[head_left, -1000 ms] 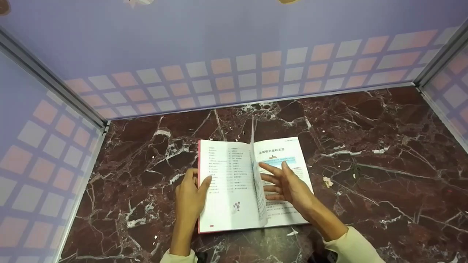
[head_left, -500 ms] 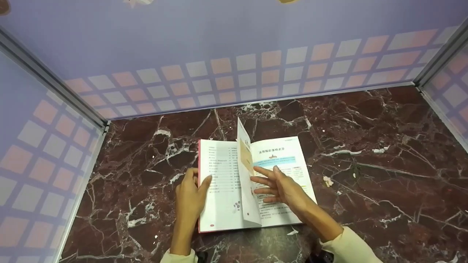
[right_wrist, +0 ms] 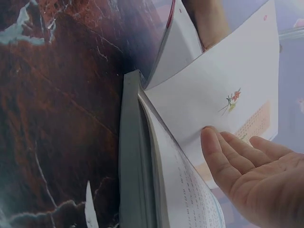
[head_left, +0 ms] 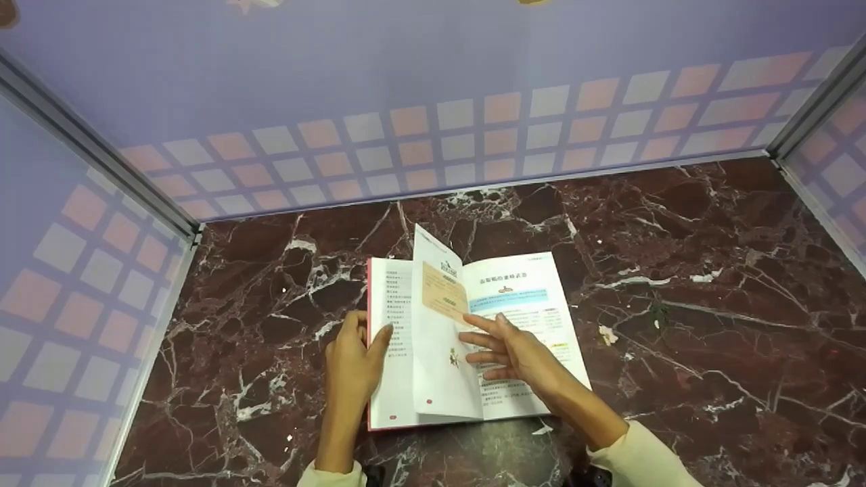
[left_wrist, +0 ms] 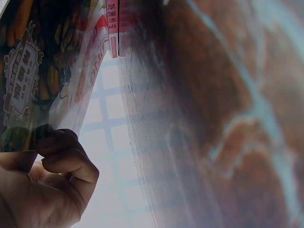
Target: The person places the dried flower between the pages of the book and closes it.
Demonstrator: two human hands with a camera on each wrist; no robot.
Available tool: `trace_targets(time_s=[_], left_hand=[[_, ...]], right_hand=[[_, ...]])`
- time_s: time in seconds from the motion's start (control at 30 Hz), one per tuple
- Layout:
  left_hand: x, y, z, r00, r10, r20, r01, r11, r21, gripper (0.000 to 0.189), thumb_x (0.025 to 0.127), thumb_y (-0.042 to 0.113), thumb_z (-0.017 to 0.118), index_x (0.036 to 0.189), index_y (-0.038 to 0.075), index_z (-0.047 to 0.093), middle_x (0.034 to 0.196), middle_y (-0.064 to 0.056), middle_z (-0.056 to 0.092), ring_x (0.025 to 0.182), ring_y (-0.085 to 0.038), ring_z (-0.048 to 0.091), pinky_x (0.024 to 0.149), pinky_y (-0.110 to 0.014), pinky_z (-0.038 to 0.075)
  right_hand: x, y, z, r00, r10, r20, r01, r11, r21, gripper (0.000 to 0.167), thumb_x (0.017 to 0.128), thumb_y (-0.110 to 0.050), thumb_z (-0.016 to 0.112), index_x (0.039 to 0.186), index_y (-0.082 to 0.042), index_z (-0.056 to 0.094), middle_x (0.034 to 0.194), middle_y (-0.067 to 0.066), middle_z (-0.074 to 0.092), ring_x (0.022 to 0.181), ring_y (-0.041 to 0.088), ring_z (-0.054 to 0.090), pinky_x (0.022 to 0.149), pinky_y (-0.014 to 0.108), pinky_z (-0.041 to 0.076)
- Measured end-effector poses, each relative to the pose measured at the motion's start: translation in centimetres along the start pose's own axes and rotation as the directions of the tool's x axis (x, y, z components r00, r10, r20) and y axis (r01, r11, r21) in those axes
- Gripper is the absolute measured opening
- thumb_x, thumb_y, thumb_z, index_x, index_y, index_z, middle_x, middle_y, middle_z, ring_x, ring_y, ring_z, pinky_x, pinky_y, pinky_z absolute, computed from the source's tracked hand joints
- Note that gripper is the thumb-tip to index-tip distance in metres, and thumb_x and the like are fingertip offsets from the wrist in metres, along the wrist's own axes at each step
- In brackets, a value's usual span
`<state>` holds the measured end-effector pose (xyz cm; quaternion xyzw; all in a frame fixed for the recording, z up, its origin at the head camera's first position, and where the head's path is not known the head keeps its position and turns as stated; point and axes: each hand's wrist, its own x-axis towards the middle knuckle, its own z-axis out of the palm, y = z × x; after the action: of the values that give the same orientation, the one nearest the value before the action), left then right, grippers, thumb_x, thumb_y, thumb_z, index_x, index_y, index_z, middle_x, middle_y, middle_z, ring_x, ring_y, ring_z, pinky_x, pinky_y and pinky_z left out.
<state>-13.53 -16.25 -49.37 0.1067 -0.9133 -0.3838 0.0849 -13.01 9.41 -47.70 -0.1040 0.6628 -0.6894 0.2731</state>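
An open book (head_left: 514, 267) lies on the dark marbled tabletop in the head view. Its left edge is held by my left hand (head_left: 355, 365), thumb on the page and fingers beneath the cover. In the left wrist view those curled fingers meet the dark printed cover (left_wrist: 42, 71), which is lifted off the table. A single page (head_left: 440, 379) stands raised and leans left over the contents page. My right hand (head_left: 524, 355), fingers extended and spread, is against the right side of that page. The right wrist view shows fingertips (right_wrist: 209, 135) at the page's surface.
Checkered lilac panels (head_left: 460, 142) enclose the table at the back and both sides. A small pale scrap (head_left: 607, 335) lies right of the book, and a white chip (head_left: 541, 429) lies just below it. Other small bits are scattered about the tabletop (head_left: 710, 352).
The raised page has swung from nearly upright over to the left, showing its orange-boxed side. My right hand has moved slightly left with it; the left hand has stayed in place.
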Motion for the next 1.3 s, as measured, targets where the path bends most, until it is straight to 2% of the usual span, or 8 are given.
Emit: trace_targets(time_s=[0.17,0.37,0.7,0.83,0.97,1.03,1.17,1.3], left_hand=[[0.0,0.06,0.01,1.0,-0.019,0.004,0.019,1.0,0.005,0.03,0.092,0.025,0.074,0.115,0.009,0.062,0.066,0.002,0.06,0.059,-0.017,0.054,0.06,-0.035,0.046],[-0.07,0.06,-0.03,1.0,-0.013,-0.006,0.013,1.0,0.002,0.029,0.092,0.025,0.074,0.114,0.009,0.063,0.066,0.002,0.059,0.059,-0.017,0.054,0.061,-0.036,0.046],[0.01,-0.01,0.12,0.999,0.011,-0.038,-0.011,1.0,0.006,0.019,0.094,0.014,0.07,0.11,0.007,0.064,0.061,0.005,0.042,0.057,-0.017,0.045,0.061,-0.033,0.041],[-0.05,-0.03,0.12,0.999,0.029,-0.03,-0.029,1.0,-0.004,0.016,0.099,0.015,0.063,0.112,0.005,0.063,0.065,0.001,0.053,0.059,-0.019,0.052,0.061,-0.035,0.044],[-0.04,-0.12,0.07,0.999,0.046,-0.029,-0.047,0.998,-0.031,0.022,0.106,0.023,0.051,0.114,0.005,0.062,0.081,-0.008,0.068,0.07,-0.024,0.062,0.066,-0.04,0.049],[-0.08,-0.14,0.02,0.999,0.045,-0.029,-0.046,0.998,-0.053,0.029,0.108,0.028,0.046,0.114,0.006,0.063,0.085,-0.01,0.069,0.072,-0.025,0.063,0.066,-0.04,0.049],[-0.15,-0.13,-0.08,0.999,0.04,-0.034,-0.042,0.995,-0.087,0.035,0.109,0.033,0.04,0.112,0.008,0.063,0.08,-0.01,0.065,0.069,-0.023,0.06,0.063,-0.039,0.047],[-0.08,-0.04,-0.07,0.999,0.024,-0.026,-0.027,0.995,-0.1,0.034,0.108,0.036,0.042,0.111,0.009,0.064,0.077,-0.006,0.064,0.068,-0.02,0.058,0.065,-0.038,0.046]], right_hand=[[0.08,0.17,0.13,1.0,0.009,0.002,-0.009,1.0,-0.027,0.068,0.109,-0.049,0.012,0.155,-0.004,0.033,0.149,0.023,0.046,0.129,0.041,0.055,0.097,0.05,0.051],[0.11,0.3,0.2,1.0,0.03,-0.004,-0.031,0.999,-0.031,0.069,0.108,-0.052,0.015,0.155,-0.005,0.034,0.149,0.023,0.046,0.128,0.039,0.056,0.095,0.049,0.052],[0.04,0.64,0.32,0.999,0.049,0.009,-0.048,0.998,-0.031,0.064,0.109,-0.046,0.017,0.156,-0.004,0.032,0.15,0.024,0.045,0.13,0.04,0.054,0.097,0.049,0.051],[0.01,0.65,0.33,0.998,0.055,0.005,-0.055,0.998,-0.031,0.064,0.109,-0.047,0.02,0.155,-0.005,0.033,0.15,0.024,0.045,0.13,0.039,0.054,0.097,0.048,0.051],[0.04,0.67,0.35,0.999,0.055,0.0,-0.055,0.998,-0.028,0.067,0.108,-0.052,0.024,0.155,-0.005,0.034,0.149,0.024,0.046,0.129,0.039,0.055,0.096,0.048,0.052],[0.07,0.69,0.36,0.998,0.057,-0.002,-0.057,0.998,-0.025,0.068,0.108,-0.052,0.026,0.155,-0.005,0.035,0.149,0.023,0.046,0.129,0.039,0.055,0.096,0.048,0.052],[0.08,0.73,0.37,0.998,0.056,-0.002,-0.056,0.998,-0.023,0.065,0.108,-0.05,0.027,0.155,-0.005,0.035,0.149,0.023,0.046,0.129,0.039,0.056,0.096,0.048,0.052],[0.1,0.75,0.35,0.998,0.058,-0.003,-0.058,0.998,-0.031,0.063,0.109,-0.048,0.027,0.155,-0.005,0.035,0.15,0.023,0.046,0.129,0.039,0.055,0.096,0.048,0.052]])
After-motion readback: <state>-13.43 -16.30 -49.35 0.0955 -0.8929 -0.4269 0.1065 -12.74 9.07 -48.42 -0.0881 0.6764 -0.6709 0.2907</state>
